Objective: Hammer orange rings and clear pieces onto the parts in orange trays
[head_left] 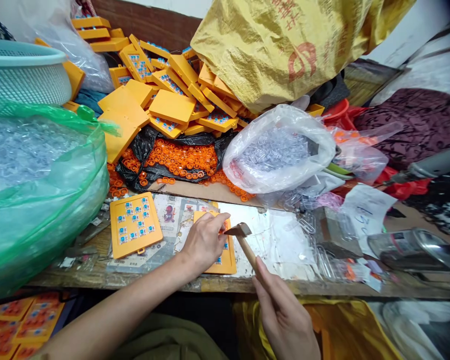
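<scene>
My left hand (206, 240) is over an orange panel (228, 257) near the bench's front edge, its fingers pinched together at the panel's upper part; what they hold, if anything, is hidden. My right hand (285, 315) grips the wooden handle of a small hammer (249, 245). The hammer's metal head is just right of my left fingertips, above the panel. To the left lies a second orange panel (135, 225) with several blue and clear pieces set in it.
Behind are a black bag of orange rings (180, 157), a white bag of clear pieces (277, 150) and piled orange panels (172, 106). A green bag (71, 195) bulges at left. A clear jar (405, 250) lies at right.
</scene>
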Demonstrator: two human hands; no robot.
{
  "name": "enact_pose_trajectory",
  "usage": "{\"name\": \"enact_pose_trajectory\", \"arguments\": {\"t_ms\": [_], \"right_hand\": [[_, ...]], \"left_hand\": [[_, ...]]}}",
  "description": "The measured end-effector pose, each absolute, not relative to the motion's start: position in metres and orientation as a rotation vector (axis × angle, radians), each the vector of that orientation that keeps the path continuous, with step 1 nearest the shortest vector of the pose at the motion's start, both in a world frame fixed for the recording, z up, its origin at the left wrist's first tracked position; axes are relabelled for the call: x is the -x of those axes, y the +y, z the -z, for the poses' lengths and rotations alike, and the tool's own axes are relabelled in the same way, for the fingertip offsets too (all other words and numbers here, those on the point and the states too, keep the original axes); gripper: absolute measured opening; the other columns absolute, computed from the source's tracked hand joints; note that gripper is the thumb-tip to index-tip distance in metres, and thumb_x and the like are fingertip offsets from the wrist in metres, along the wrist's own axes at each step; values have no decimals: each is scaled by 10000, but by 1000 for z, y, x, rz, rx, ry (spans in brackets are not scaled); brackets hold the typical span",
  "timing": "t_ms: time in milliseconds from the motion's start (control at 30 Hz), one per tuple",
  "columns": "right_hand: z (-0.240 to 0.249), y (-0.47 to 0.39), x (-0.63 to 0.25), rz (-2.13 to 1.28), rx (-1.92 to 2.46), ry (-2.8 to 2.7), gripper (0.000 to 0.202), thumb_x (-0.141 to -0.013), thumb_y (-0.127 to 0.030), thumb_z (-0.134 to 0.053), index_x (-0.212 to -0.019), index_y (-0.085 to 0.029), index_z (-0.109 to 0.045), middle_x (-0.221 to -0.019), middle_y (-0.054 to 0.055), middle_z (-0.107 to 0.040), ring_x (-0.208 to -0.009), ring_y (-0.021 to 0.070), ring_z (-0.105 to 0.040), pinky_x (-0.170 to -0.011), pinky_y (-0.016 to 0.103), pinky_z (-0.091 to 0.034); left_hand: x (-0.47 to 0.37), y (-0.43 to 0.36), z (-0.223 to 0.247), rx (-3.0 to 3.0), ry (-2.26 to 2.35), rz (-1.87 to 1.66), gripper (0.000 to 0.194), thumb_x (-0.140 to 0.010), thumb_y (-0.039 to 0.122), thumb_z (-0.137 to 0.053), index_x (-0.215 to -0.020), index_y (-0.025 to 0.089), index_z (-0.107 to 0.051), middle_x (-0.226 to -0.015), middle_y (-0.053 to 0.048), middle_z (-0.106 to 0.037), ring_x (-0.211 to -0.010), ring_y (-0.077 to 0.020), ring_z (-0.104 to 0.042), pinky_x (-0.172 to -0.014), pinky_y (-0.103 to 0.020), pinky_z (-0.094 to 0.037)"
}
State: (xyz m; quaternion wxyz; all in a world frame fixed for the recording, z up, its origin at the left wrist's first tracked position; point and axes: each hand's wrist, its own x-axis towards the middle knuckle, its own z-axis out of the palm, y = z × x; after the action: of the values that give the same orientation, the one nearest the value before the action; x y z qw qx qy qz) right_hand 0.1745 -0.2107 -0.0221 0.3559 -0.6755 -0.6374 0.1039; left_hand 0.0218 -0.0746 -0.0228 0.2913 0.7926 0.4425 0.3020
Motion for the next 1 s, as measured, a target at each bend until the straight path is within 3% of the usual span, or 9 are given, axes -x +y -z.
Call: {"name": "enact_pose_trajectory", "arguments": {"t_ms": [167,333,733,900,1000], "right_hand": [[18,-216,-178,-398,1928,-1133,410,-772,-380,-679,-1144,-207,-688,-1158,39,-686,-1034,238,-669,-936,282,-516],[14,-215,-172,-608,1985,-744,571,-686,-472,-730,-1183,-199,-662,-1216,31,-650,-1167,290,-576,-1039,379,-430],[20,-221,-157,-606,1969,-720,565,-709,-509,-686,-1169,-183,-666,-1234,59,-642,-1207,295,-543,-1086,411,-377],[22,-222,-155,-652,1940,-659,606,-690,-516,-704,-1192,-181,-648,-1262,60,-624,-1225,298,-526,-1096,410,-359],[22,-220,-153,-655,1919,-635,608,-698,-504,-704,-1202,-169,-641,-1260,64,-627,-1229,279,-527,-1095,375,-364]], "left_hand": [[20,-37,12,-2229,1294,-1022,229,-812,237,-612,-1002,129,-681,-952,-101,-713,-917,-236,-634,-849,-396,-525],[67,25,13,-2337,1681,-631,246,-822,151,-501,-919,95,-719,-988,-139,-711,-945,-262,-628,-895,-390,-489],[63,54,17,-2369,1596,-430,295,-750,115,-497,-918,165,-734,-893,-77,-740,-841,-226,-671,-790,-294,-506],[77,45,13,-2371,1685,-548,368,-812,109,-407,-1050,134,-688,-1046,-88,-710,-968,-207,-642,-885,-283,-479],[84,44,14,-2374,1754,-540,314,-826,180,-455,-1016,117,-697,-1023,-112,-708,-969,-237,-630,-907,-323,-469]]}}
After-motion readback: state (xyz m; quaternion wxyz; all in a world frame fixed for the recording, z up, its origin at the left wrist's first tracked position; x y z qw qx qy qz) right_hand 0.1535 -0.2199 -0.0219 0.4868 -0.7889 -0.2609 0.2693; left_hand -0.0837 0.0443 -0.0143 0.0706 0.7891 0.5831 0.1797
